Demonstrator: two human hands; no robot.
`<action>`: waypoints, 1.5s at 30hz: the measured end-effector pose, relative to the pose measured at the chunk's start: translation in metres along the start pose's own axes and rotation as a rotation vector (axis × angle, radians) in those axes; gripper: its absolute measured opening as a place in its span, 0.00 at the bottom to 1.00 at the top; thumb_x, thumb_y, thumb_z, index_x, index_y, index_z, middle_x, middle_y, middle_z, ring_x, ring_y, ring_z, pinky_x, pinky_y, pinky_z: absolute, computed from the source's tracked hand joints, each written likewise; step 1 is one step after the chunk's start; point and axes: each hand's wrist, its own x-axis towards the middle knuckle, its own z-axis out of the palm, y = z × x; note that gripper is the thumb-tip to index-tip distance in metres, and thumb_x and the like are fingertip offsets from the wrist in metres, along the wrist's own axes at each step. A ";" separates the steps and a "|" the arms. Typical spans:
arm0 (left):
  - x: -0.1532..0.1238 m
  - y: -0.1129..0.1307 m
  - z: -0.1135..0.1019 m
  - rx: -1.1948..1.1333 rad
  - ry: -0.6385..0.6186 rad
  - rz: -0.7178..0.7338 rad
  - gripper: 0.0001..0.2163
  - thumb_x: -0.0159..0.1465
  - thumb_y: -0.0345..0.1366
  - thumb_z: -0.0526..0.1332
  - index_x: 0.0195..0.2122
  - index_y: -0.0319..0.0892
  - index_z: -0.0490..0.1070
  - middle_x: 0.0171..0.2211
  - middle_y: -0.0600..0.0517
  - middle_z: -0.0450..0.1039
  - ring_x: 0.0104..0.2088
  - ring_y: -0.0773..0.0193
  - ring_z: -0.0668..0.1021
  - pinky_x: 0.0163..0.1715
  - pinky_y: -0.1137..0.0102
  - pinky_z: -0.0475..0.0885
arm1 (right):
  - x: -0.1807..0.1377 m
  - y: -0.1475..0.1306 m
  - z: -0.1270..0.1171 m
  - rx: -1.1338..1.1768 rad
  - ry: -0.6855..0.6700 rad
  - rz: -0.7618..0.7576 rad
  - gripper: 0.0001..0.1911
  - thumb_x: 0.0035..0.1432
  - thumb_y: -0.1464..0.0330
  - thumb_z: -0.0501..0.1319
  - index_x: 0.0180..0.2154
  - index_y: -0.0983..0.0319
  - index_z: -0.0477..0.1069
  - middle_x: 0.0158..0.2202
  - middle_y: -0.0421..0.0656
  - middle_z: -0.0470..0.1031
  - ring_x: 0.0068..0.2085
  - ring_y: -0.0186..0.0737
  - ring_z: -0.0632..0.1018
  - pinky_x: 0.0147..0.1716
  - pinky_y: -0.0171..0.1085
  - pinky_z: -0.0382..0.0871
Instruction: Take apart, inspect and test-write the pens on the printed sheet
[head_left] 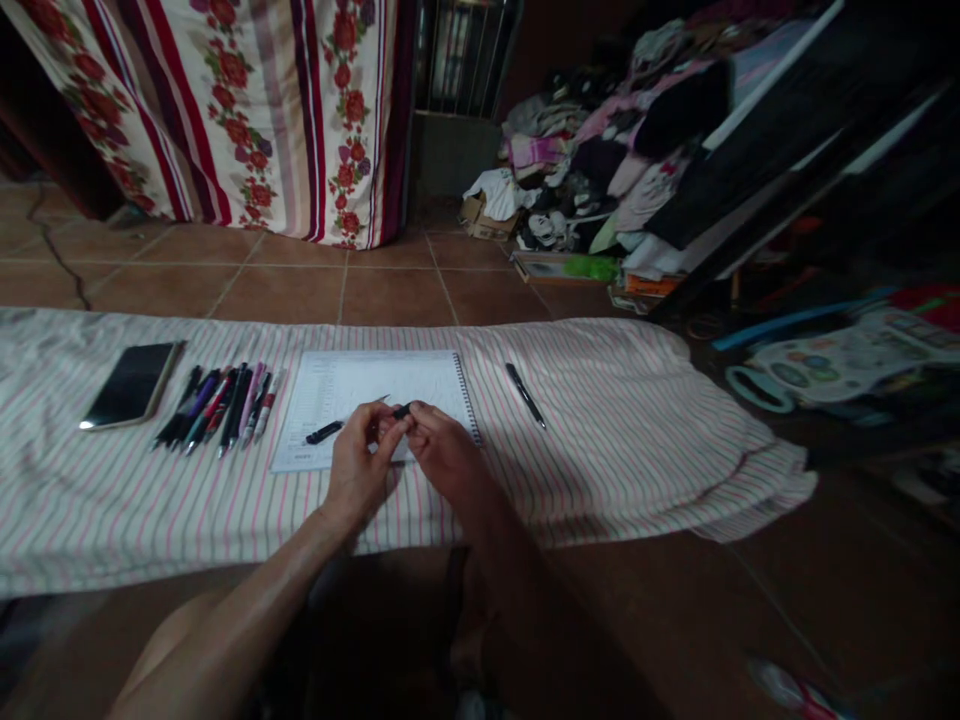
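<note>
Above a spiral notebook (pixel 390 370), my left hand (pixel 362 445) and my right hand (pixel 444 445) meet at the fingertips. Both are closed in a pinch on a small black pen part (pixel 403 411), mostly covered by the fingers. A thin dark tip (pixel 384 398) pokes out beyond the left fingers; what it belongs to is hidden. On the page to the left of my left hand lies another black pen piece (pixel 324 433). One whole black pen (pixel 526 396) rests on the striped cloth, right of the notebook.
Left of the notebook, several pens (pixel 217 408) lie side by side, with a smartphone (pixel 131 386) beyond them. A striped cloth (pixel 637 430) covers the low surface. Behind are a floral curtain (pixel 277 120) and a heap of clothes (pixel 592 150); a plastic toy (pixel 855 355) is at right.
</note>
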 end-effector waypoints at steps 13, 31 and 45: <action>-0.002 0.001 0.003 -0.148 -0.045 -0.091 0.10 0.57 0.39 0.61 0.37 0.42 0.64 0.24 0.58 0.69 0.22 0.70 0.73 0.26 0.73 0.68 | -0.021 -0.031 0.015 0.029 0.098 0.089 0.10 0.43 0.66 0.63 0.30 0.62 0.65 0.24 0.37 0.68 0.25 0.30 0.69 0.24 0.31 0.59; 0.011 -0.004 0.004 -0.350 -0.032 -0.285 0.08 0.55 0.35 0.60 0.34 0.40 0.66 0.20 0.57 0.71 0.20 0.70 0.73 0.23 0.74 0.70 | -0.001 -0.011 0.013 -0.118 0.251 0.065 0.13 0.40 0.66 0.66 0.30 0.64 0.68 0.20 0.36 0.70 0.22 0.29 0.70 0.22 0.30 0.59; 0.015 -0.003 0.004 -0.401 -0.006 -0.327 0.08 0.51 0.35 0.62 0.30 0.40 0.65 0.17 0.57 0.71 0.20 0.68 0.75 0.24 0.73 0.70 | 0.005 -0.003 0.005 -0.189 0.232 -0.008 0.11 0.40 0.65 0.66 0.28 0.63 0.71 0.21 0.38 0.73 0.23 0.31 0.72 0.26 0.33 0.67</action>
